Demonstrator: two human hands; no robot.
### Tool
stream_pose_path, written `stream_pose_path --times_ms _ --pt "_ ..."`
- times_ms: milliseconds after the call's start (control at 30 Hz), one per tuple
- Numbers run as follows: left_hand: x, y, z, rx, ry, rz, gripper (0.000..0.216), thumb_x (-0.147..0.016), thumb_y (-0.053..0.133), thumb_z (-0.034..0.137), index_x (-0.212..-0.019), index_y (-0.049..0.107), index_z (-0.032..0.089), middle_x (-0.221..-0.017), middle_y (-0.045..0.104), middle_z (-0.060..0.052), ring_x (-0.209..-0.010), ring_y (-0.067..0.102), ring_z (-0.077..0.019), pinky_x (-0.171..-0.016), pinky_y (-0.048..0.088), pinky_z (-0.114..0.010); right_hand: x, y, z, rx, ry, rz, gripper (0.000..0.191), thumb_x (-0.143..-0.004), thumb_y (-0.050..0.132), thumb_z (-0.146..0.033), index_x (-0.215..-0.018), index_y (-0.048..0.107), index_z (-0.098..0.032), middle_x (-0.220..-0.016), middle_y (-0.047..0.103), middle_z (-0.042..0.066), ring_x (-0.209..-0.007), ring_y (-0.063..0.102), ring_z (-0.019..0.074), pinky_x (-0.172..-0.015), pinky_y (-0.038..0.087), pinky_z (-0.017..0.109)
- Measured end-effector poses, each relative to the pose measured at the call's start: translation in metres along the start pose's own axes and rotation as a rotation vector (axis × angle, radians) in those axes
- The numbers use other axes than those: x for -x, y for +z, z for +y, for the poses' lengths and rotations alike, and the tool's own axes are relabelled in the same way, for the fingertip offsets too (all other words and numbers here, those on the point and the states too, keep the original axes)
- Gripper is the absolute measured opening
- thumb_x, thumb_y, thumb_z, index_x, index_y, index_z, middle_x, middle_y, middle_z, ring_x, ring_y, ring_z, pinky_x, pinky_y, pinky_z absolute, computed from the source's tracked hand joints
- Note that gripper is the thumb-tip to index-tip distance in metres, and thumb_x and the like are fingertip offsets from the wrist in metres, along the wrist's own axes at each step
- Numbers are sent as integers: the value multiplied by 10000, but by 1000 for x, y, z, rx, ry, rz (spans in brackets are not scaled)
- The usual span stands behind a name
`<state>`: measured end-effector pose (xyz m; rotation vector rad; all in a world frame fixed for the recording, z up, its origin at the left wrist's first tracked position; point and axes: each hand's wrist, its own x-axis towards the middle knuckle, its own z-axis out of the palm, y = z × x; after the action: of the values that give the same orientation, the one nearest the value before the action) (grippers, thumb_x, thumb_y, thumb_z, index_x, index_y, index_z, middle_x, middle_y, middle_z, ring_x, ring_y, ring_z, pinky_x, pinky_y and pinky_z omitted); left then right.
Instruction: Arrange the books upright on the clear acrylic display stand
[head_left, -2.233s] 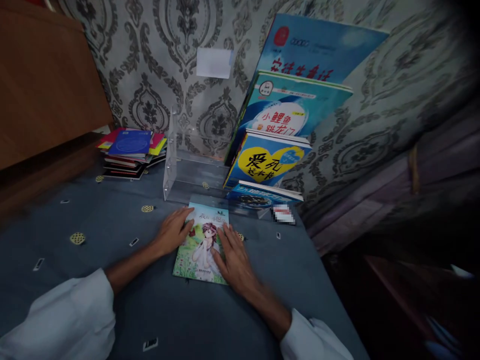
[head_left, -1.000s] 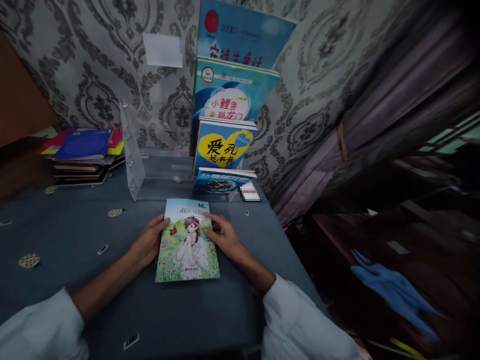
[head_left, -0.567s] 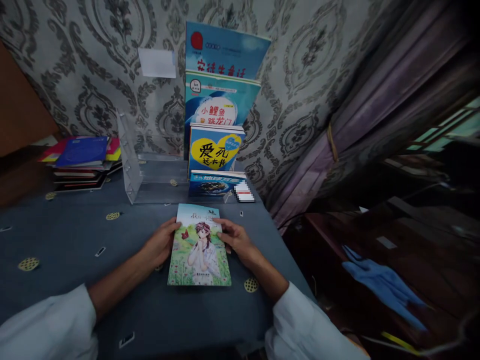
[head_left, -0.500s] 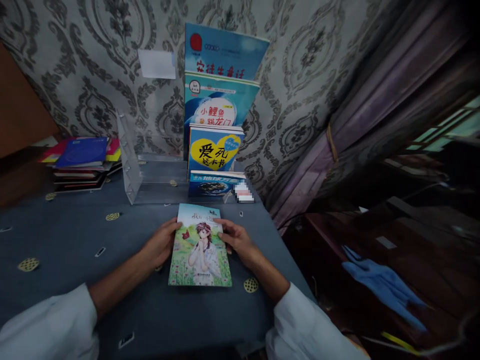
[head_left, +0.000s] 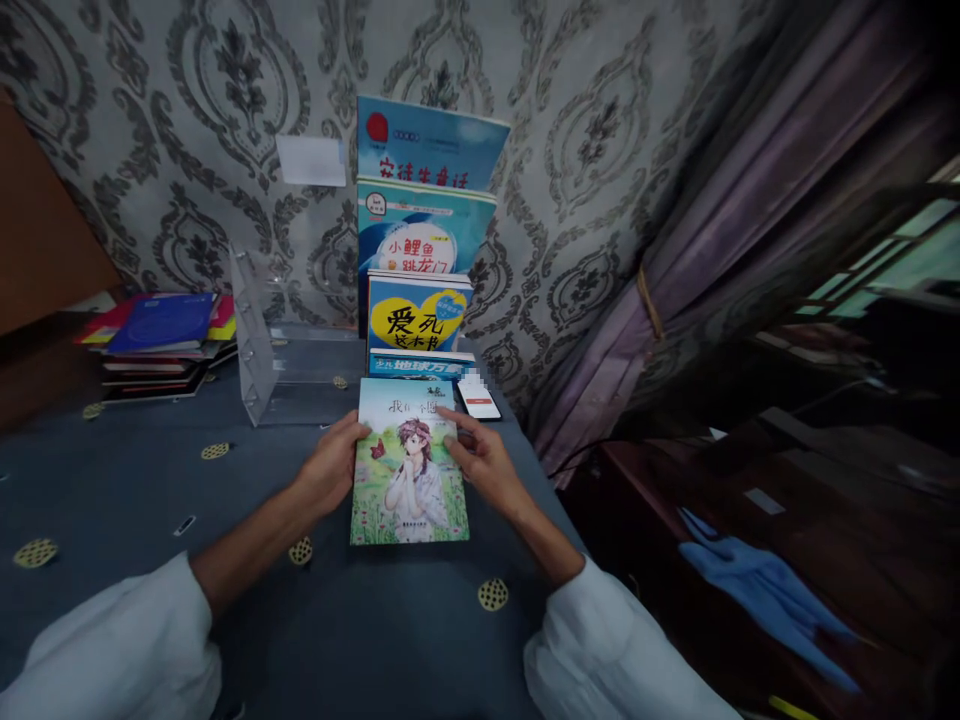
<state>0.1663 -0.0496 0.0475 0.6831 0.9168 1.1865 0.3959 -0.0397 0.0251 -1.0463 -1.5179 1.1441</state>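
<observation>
A thin book with a drawn girl on a green cover (head_left: 409, 470) is held just above the blue-grey tablecloth (head_left: 135, 490). My left hand (head_left: 330, 468) grips its left edge, thumb on the cover. On the right edge, my right hand (head_left: 484, 465) grips with the thumb across the upper cover. The book's top edge nearly reaches the lowest book in a clear acrylic stepped rack (head_left: 255, 330). Several blue and yellow books (head_left: 416, 315) stand in the rack's right half.
A stack of colourful books (head_left: 161, 335) lies at the back left beside a brown wooden panel (head_left: 37, 240). A phone (head_left: 478, 398) lies next to the rack. The table ends on the right, where a purple curtain (head_left: 675, 260) and dark furniture stand.
Both hands have shifted from lying flat on the cover to gripping its side edges. The book has moved away from me, up to the front of the rack.
</observation>
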Motion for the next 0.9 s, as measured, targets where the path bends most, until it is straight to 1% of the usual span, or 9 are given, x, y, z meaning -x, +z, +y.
stream_pose_path --times_ms 133,233,300,367,433,533,633,733,900 --pt "-11 10 7 -24 106 17 290 -669 630 166 -958 657 176 -821 749 -29 -734 714 -218 -681 586 -323 -19 -3 -7 110 -103 29 470 -869 623 -334 -1329 655 -239 -1082 715 84 -771 640 180 -587 508 269" --pt "-22 18 14 -48 191 36 298 -642 630 202 -939 645 177 -772 727 -10 -681 689 -197 -625 556 -289 -36 -5 -9 170 -177 51 468 -863 602 -311 -1320 655 -224 -1279 663 109 -870 656 192 -671 537 291" --pt "-29 23 18 -64 230 42 302 -633 623 217 -933 632 178 -754 717 -3 -659 676 -188 -600 537 -271 -47 -6 -11 191 -232 69 466 -869 590 -303 -1321 653 -212 -1336 631 114 -942 657 204 -730 546 304" --pt "-38 26 23 -77 250 41 306 -632 623 228 -935 617 185 -767 720 2 -678 679 -191 -612 536 -271 -56 -7 -15 231 -286 96 453 -887 576 -303 -1322 655 -205 -1281 646 109 -950 650 207 -753 543 311" --pt "-46 28 29 -102 307 29 311 -643 629 243 -950 605 195 -824 731 -1 -734 691 -203 -665 551 -291 -63 -7 -19 298 -352 149 422 -918 561 -310 -1315 664 -207 -1152 665 91 -891 631 201 -752 533 322" --pt "-60 27 40 -200 472 -35 322 -697 629 260 -1014 616 203 -963 741 -21 -884 699 -226 -815 557 -339 -72 -6 -28 400 -489 246 391 -964 537 -323 -1321 658 -219 -1016 646 65 -837 594 200 -773 520 355" --pt "-73 25 52 -341 656 -107 331 -744 620 238 -1072 634 201 -1093 728 -49 -1051 666 -243 -966 512 -371 -82 -4 -35 451 -616 307 367 -993 504 -316 -1325 634 -234 -1054 646 71 -878 593 211 -807 523 374" --pt "-80 23 63 -455 797 -161 343 -765 642 212 -1107 630 188 -1170 704 -81 -1139 629 -263 -1050 460 -405 -91 -2 -39 460 -694 354 331 -1003 468 -278 -1288 632 -243 -1128 654 81 -949 603 216 -821 535 370" --pt "-78 23 71 -523 890 -203 325 -826 645 214 -1149 615 187 -1175 700 -91 -1182 616 -285 -1077 445 -449 -97 0 -41 455 -723 411 311 -1008 454 -267 -1270 620 -247 -1136 653 79 -955 613 208 -785 545 353"
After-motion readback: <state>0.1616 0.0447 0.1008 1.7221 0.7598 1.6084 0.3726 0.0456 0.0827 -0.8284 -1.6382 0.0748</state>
